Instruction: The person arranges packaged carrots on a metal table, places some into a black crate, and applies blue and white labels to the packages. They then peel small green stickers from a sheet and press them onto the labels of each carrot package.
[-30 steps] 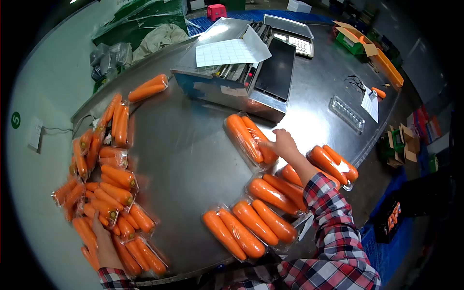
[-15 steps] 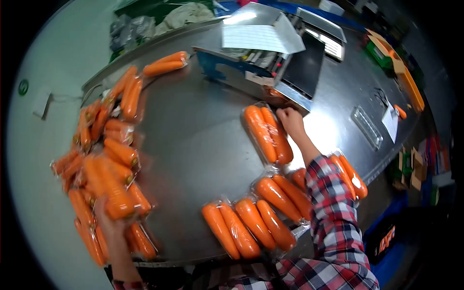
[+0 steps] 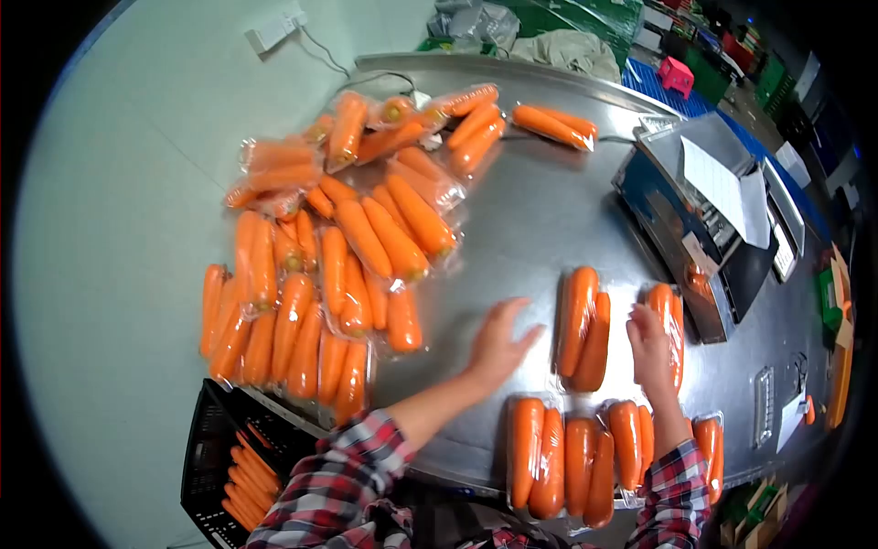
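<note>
My left hand (image 3: 501,343) hovers open, fingers spread, over the bare steel table (image 3: 530,220), just left of a wrapped two-carrot pack (image 3: 583,325). Its fingertips are close to that pack but apart from it. My right hand (image 3: 647,337) lies curled on the left edge of another wrapped carrot pack (image 3: 670,320), which sits against the front of the blue-sided wrapping machine (image 3: 695,242). Both sleeves are red plaid.
A large heap of wrapped carrot packs (image 3: 366,229) covers the table's far left. More packs (image 3: 560,457) line the near edge. A black crate of loose carrots (image 3: 229,467) stands below the table at left. A label sheet (image 3: 722,183) lies on the machine, and a clear tray (image 3: 764,407) at right.
My left hand has left the heap of packs and come to the middle of the table, open. My right hand now rests on a pack by the machine. The view has swung left.
</note>
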`<state>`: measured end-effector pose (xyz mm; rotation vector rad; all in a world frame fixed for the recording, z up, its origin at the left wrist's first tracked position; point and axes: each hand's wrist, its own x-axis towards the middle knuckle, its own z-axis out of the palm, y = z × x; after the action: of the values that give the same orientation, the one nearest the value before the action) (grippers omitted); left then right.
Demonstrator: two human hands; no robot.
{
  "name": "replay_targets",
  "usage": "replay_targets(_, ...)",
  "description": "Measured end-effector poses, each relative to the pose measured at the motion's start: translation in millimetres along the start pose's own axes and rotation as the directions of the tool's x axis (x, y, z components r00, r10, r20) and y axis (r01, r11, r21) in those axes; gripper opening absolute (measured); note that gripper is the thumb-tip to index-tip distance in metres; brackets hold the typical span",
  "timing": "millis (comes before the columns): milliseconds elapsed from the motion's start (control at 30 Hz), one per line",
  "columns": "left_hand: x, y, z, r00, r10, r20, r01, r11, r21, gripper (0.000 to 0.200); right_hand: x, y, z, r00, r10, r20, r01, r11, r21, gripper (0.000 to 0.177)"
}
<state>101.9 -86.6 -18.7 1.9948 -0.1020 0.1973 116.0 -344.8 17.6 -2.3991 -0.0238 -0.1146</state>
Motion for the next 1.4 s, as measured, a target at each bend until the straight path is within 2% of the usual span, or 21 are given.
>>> replay_targets(67,11.0,2.6,-83.3,0.965,0.112,-0.237,-0.073,0.983,0.167,0.034,20.9,-24.8,55.8,0.988,0.002,0.154,-0.036,0.976,0.217,0.031)
replay_targets(100,14.5,-37.5,-106.6,0.924,-0.057,-0.378,0.001,0.989,-0.148,0.027,36.3,-45.2,88.5,0.98,-0.058,0.193,0.003,0.962,0.274,0.036)
replay_targets(133,19.4,-36.4,-137.0,0.831,-0.4,-0.387,0.229,0.88,-0.417,0.018,52.5,-83.0,111.0,0.973,-0.033,0.228,-0.052,0.933,0.357,0.043)
replay_targets(167,19.1,-54.9,-164.8,0.818,-0.557,-0.14,0.377,0.705,-0.601,0.016,79.0,-81.0,161.8,0.974,-0.162,0.156,0.089,0.915,0.394,0.051)
replay_targets(200,18.1,-52.7,-172.3,0.747,-0.661,-0.071,0.483,0.613,-0.625,0.019,103.5,-103.2,190.1,0.964,-0.182,0.194,0.113,0.94,0.322,0.057)
replay_targets(233,20.4,-50.7,-178.5,0.661,-0.75,0.007,0.582,0.507,-0.636,0.023,121.4,-141.9,194.4,0.92,-0.136,0.367,-0.039,0.902,0.43,0.067)
replay_targets(267,28.3,-54.5,-182.3,0.655,-0.756,0.022,0.569,0.473,-0.672,0.024,132.2,-175.0,196.9,0.839,-0.104,0.535,-0.212,0.842,0.497,0.078)
replay_targets(333,44.1,-72.8,-180.1,0.626,-0.776,0.076,0.56,0.38,-0.736,0.026,147.3,-180.6,243.0,0.937,-0.043,0.346,-0.067,0.952,0.3,0.069)
replay_targets(367,52.1,-89.7,-175.4,0.642,-0.767,-0.013,0.478,0.413,-0.775,0.032,147.9,-185.4,245.5,0.935,-0.011,0.354,-0.09,0.959,0.267,0.062)
replay_targets(433,67.4,-71.5,-170.3,0.655,-0.742,-0.146,0.53,0.588,-0.612,0.047,140.8,-187.6,239.0,0.924,0.049,0.378,-0.133,0.971,0.199,0.054)
replay_targets(500,74.1,-108.7,-154.0,0.738,-0.633,-0.235,0.375,0.674,-0.637,0.061,133.4,-191.2,229.5,0.904,0.068,0.423,-0.14,0.98,0.143,0.05)
replay_targets(567,82.2,-104.4,-144.9,0.653,-0.644,-0.398,0.394,0.738,-0.548,0.064,129.4,-194.3,234.4,0.911,0.156,0.382,-0.214,0.97,0.116,0.048)
replay_targets(633,89.6,-99.2,-146.1,0.642,-0.661,-0.387,0.392,0.718,-0.575,0.056,132.2,-186.6,232.3,0.921,0.156,0.357,-0.199,0.976,0.088,0.047)
replay_targets(667,88.5,-94.1,-146.0,0.615,-0.713,-0.337,0.308,0.611,-0.73,0.049,133.5,-184.6,235.6,0.928,0.114,0.355,-0.15,0.986,0.074,0.047)
replay_targets(733,84.8,-112.1,-152.7,0.602,-0.747,-0.283,0.321,0.55,-0.771,0.044,143.3,-204.7,218.0,0.879,0.079,0.471,-0.087,0.996,-0.005,0.052)
replay_targets(833,75.7,-91.2,-173.6,0.597,-0.785,-0.163,0.436,0.489,-0.756,0.032,157.7,-192.3,232.5,0.85,-0.132,0.509,-0.088,0.919,0.385,0.06)
replay_targets(967,48.5,-63.4,-180.1,0.675,-0.722,-0.15,0.398,0.528,-0.75,0.031,166.1,-181.7,253.9,0.884,0.041,0.465,-0.101,0.989,0.105,0.069)
replay_targets(1100,-23.3,-30.7,-167.6,0.832,-0.542,-0.116,0.31,0.629,-0.713,0.039,140.6,-201.3,215.9,0.891,0.011,0.455,-0.008,1.0,-0.01,0.066)
replay_targets(1200,-94.7,-7.2,-159.1,0.871,-0.491,-0.012,0.37,0.672,-0.641,0.044,100.2,-170.8,182.9,0.857,0.127,0.5,-0.171,0.984,0.044,0.067)
replay_targets(1267,-132.0,-0.5,-144.7,0.867,-0.493,0.077,0.425,0.649,-0.631,0.046,56.7,-154.0,137.7,0.831,0.135,0.54,-0.331,0.9,0.285,0.066)
replay_targets(1400,-190.8,-14.7,-99.8,0.846,-0.486,0.218,0.501,0.587,-0.636,0.05,-17.2,-78.0,130.6,0.821,0.443,0.359,-0.558,0.754,0.346,0.073)
